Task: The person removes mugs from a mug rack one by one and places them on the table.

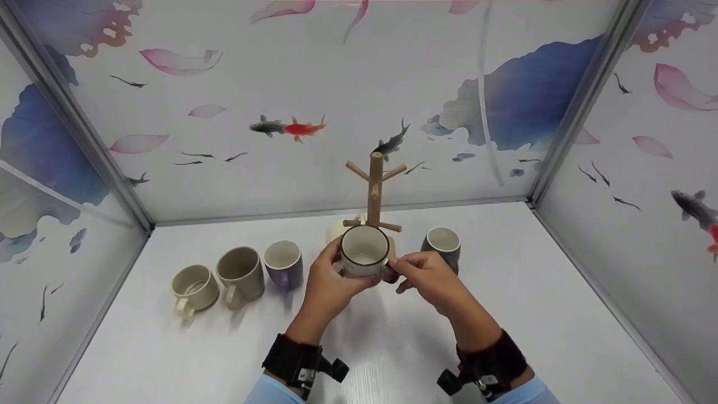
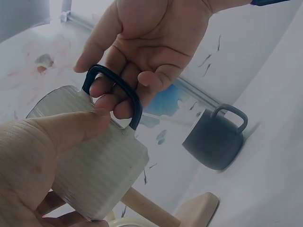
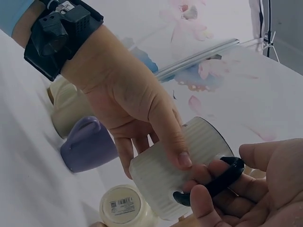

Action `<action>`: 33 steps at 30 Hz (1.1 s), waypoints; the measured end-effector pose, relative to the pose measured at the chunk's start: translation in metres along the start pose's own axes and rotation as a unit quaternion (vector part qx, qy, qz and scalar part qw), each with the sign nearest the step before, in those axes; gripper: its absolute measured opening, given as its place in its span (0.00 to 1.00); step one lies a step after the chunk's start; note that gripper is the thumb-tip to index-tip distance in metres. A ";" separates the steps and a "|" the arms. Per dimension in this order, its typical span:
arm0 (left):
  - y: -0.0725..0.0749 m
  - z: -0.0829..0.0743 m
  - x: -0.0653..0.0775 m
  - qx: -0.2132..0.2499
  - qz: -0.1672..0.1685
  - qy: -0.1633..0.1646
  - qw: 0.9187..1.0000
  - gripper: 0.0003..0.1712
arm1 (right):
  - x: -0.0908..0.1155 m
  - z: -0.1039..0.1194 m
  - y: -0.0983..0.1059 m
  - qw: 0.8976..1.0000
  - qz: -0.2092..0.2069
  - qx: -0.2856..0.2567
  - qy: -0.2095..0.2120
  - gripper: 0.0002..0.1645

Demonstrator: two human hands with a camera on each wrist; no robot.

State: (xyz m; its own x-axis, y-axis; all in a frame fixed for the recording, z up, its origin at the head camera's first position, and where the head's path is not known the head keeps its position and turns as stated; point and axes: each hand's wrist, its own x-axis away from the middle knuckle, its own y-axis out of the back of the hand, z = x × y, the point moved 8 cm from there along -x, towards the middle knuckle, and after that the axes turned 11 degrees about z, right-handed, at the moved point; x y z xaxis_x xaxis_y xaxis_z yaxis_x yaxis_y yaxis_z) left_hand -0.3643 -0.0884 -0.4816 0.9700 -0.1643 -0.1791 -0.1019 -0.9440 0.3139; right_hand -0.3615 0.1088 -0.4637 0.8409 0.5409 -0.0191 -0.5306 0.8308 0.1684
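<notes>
A white ribbed mug with a dark rim is held up in front of the wooden mug tree. My left hand grips its body, thumb along one side and fingers round the other. Fingers of my right hand are hooked through the mug's black handle, touching the ribbed wall. Behind the held mug, a cream mug is at a low peg of the tree, its labelled base facing the right wrist camera; the held mug partly hides it in the head view.
Left on the white table stand a beige mug, a taupe mug and a purple mug, handles toward me. A dark grey mug stands right of the tree, partly behind my right hand in the head view. Printed panels enclose the table's back and sides.
</notes>
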 end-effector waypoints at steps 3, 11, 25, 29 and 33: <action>-0.002 0.001 0.000 0.003 0.006 0.009 1.000 0.59 | -0.001 -0.003 -0.001 1.000 0.009 -0.019 -0.003 0.20; -0.008 0.001 0.002 0.045 0.032 0.010 0.998 0.60 | 0.000 -0.009 0.004 0.993 -0.025 -0.110 -0.025 0.14; 0.001 -0.002 -0.002 0.059 0.009 -0.012 0.998 0.28 | 0.032 -0.003 0.087 0.967 -0.202 -0.156 -0.010 0.19; 0.006 0.000 -0.002 0.047 -0.007 -0.003 0.999 0.24 | 0.040 0.002 0.104 0.966 -0.211 -0.149 -0.012 0.18; 0.008 0.002 -0.002 0.035 -0.018 0.004 0.999 0.21 | 0.049 0.006 0.121 0.962 -0.230 -0.144 -0.003 0.19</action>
State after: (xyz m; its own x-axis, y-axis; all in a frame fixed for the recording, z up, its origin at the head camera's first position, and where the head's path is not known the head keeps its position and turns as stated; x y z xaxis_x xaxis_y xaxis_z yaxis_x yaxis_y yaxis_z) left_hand -0.3676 -0.0964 -0.4810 0.9753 -0.1269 -0.1809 -0.0811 -0.9671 0.2411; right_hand -0.3837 0.2351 -0.4386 0.9941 0.1069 -0.0196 -0.1086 0.9846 -0.1369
